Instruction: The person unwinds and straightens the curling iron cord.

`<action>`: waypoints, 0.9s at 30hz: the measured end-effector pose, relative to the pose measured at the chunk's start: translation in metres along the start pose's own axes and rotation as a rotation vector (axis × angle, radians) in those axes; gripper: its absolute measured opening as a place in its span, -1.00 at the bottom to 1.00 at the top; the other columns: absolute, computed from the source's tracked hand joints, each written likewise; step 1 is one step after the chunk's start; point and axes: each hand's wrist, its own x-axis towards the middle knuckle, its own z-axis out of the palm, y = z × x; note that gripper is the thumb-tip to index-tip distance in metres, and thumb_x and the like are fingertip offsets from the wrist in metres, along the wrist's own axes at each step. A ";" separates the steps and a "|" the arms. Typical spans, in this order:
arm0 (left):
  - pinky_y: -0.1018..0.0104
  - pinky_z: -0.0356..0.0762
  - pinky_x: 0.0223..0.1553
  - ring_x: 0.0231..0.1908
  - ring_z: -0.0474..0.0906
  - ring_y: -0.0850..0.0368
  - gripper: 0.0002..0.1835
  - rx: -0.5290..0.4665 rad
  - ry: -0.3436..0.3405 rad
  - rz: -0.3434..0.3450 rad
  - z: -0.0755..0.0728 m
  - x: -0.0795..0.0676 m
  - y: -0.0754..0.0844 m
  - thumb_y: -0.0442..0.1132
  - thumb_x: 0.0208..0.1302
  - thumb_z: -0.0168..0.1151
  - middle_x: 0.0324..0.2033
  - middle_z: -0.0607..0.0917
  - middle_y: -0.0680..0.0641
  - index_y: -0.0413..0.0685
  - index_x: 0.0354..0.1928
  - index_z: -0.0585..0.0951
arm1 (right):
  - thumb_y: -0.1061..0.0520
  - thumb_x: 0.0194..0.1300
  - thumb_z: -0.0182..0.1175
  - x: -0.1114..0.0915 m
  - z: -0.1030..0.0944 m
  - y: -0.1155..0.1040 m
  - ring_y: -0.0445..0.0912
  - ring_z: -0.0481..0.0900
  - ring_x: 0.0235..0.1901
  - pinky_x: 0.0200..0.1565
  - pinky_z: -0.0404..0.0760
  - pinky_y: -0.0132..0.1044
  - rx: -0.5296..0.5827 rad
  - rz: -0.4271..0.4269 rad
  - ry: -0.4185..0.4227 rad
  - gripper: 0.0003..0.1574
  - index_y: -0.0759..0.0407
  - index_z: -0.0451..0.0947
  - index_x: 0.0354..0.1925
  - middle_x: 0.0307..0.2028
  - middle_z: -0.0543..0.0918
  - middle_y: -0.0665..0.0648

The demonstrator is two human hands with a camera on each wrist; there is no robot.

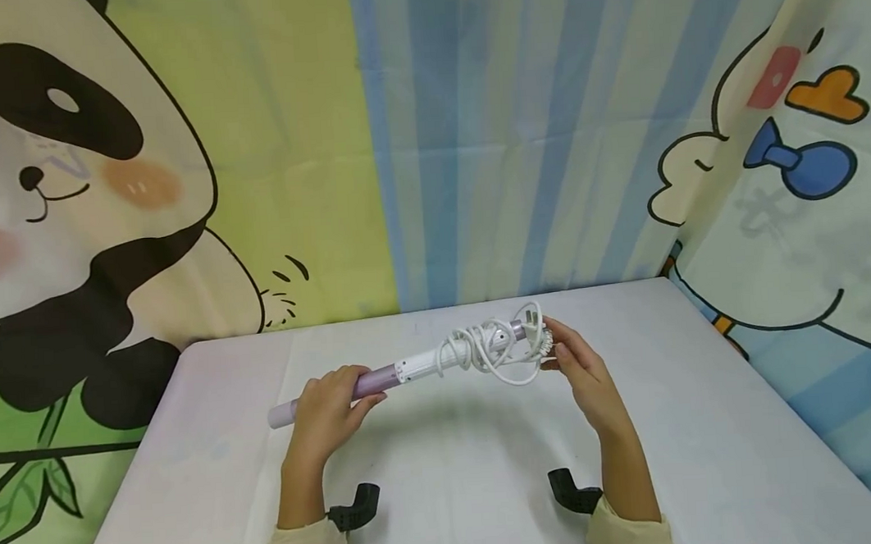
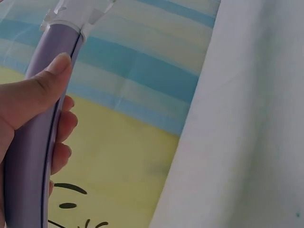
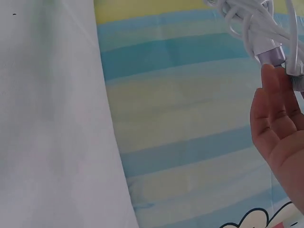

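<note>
A purple and white hair styling iron [image 1: 378, 380] is held slantwise above the table, its white power cord [image 1: 476, 348] wound in loose loops around the white part. My left hand [image 1: 332, 413] grips the purple length; in the left wrist view the thumb lies along the purple casing [image 2: 40, 114] and the fingers wrap behind it. At the other end, my right hand [image 1: 585, 375] pinches the cord near the plug [image 1: 531, 318]. The right wrist view shows those fingers [image 3: 273, 102] against the purple tip [image 3: 271, 56] and the cord, with the thumb hidden.
The white-covered table [image 1: 455, 501] lies below both hands. Behind it hangs a striped and yellow curtain [image 1: 502, 137] with cartoon prints, meeting the table's back edge. Black wrist mounts [image 1: 355, 508] stick out from both forearms.
</note>
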 end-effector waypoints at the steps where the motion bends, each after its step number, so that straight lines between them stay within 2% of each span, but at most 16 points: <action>1: 0.21 0.34 -0.36 -0.34 0.58 0.07 -0.58 0.003 0.010 0.004 -0.001 0.000 0.000 -0.01 -0.04 0.38 -0.30 0.69 -0.03 -0.08 -0.16 0.57 | 0.35 0.39 -0.21 0.000 0.000 0.000 -0.27 0.48 -0.12 -0.13 0.49 -0.45 0.034 -0.016 -0.021 -0.50 0.36 0.15 0.27 -0.04 0.48 -0.07; 6: 0.22 0.33 -0.38 -0.36 0.57 0.07 -0.58 -0.003 0.039 0.022 -0.008 0.000 0.000 -0.03 -0.05 0.39 -0.33 0.68 -0.04 -0.10 -0.17 0.57 | 0.44 0.32 -0.16 0.002 0.001 -0.004 -0.24 0.51 -0.07 -0.07 0.50 -0.45 0.219 -0.068 -0.083 -0.40 0.37 0.05 0.31 0.06 0.43 0.00; 10: 0.21 0.35 -0.37 -0.35 0.57 0.08 -0.56 -0.020 0.037 0.024 -0.010 0.000 0.001 -0.02 -0.04 0.38 -0.33 0.68 -0.04 -0.11 -0.16 0.56 | 0.48 0.29 -0.13 0.002 0.003 -0.005 -0.21 0.56 -0.09 -0.04 0.50 -0.43 0.339 -0.055 -0.065 -0.36 0.34 0.05 0.32 0.06 0.41 0.06; 15: 0.21 0.37 -0.37 -0.35 0.58 0.08 -0.56 -0.025 0.022 0.010 -0.009 -0.001 0.001 0.00 -0.04 0.38 -0.32 0.69 -0.05 -0.11 -0.16 0.57 | 0.46 0.27 -0.07 0.003 0.009 -0.006 -0.23 0.61 -0.18 -0.07 0.52 -0.43 0.348 0.012 0.024 -0.37 0.27 0.15 0.29 -0.09 0.45 0.05; 21: 0.18 0.40 -0.34 -0.34 0.58 0.08 -0.54 -0.051 -0.011 -0.014 -0.005 -0.002 0.000 0.01 -0.03 0.37 -0.29 0.69 -0.06 -0.11 -0.13 0.56 | 0.54 0.21 -0.06 0.004 0.012 -0.006 -0.17 0.62 -0.20 -0.13 0.55 -0.42 0.432 -0.065 0.026 -0.34 0.38 0.14 0.28 -0.11 0.46 0.10; 27: 0.18 0.39 -0.33 -0.33 0.58 0.07 -0.54 -0.079 -0.020 -0.017 -0.005 -0.001 0.001 0.00 -0.02 0.37 -0.27 0.69 -0.07 -0.12 -0.12 0.56 | 0.56 0.19 -0.04 0.005 0.014 -0.009 -0.15 0.63 -0.25 -0.20 0.56 -0.44 0.429 -0.101 0.015 -0.27 0.43 0.04 0.31 -0.11 0.49 0.10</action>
